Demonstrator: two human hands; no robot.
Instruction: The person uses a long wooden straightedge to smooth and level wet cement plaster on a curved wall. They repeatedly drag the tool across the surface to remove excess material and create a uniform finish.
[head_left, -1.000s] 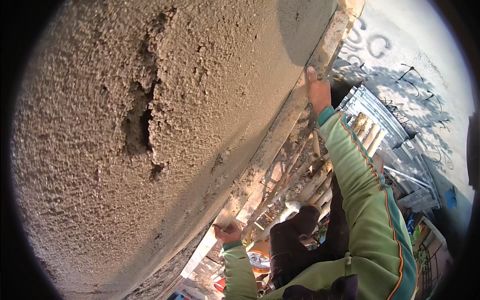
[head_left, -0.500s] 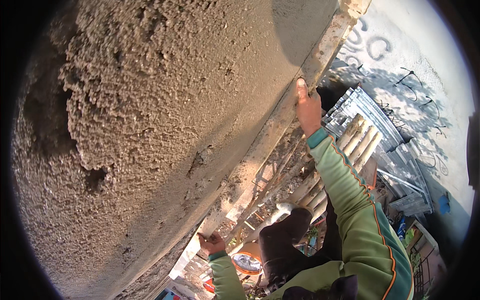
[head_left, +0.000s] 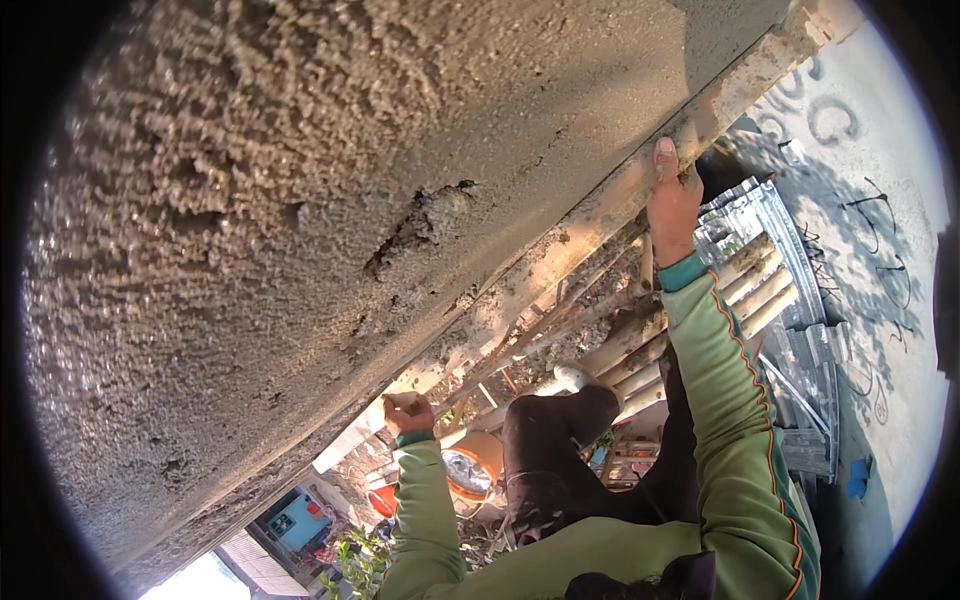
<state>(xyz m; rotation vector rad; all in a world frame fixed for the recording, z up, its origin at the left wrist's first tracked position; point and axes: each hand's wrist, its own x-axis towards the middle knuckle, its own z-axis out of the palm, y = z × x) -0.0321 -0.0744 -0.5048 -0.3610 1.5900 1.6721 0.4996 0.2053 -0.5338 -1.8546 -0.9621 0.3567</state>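
A rough, wet-looking coat of grey-brown mortar (head_left: 250, 210) covers the wall surface at left and above, with a ragged hollow (head_left: 425, 225) in it. Against its smoother edge lies a long, mortar-stained board (head_left: 570, 245), slanting from upper right to lower left. My right hand (head_left: 673, 205) grips the board's upper part, thumb on its face and fingers curled behind. Toward the lower end, my left hand (head_left: 408, 415) is closed around the same board; some of its fingers are hidden.
Below me, bamboo poles (head_left: 755, 285) form a platform under my legs (head_left: 560, 440). An orange bucket (head_left: 472, 470) stands lower down. Corrugated metal sheets (head_left: 815, 370) lean by a marked pale wall (head_left: 890, 190) at right. A leafy plant (head_left: 358, 560) shows at the bottom.
The view has shifted, showing more of the ground at lower left. In the picture, the right hand and upper board sit farther right, the left hand slightly up and left. Both hands still hold the board.
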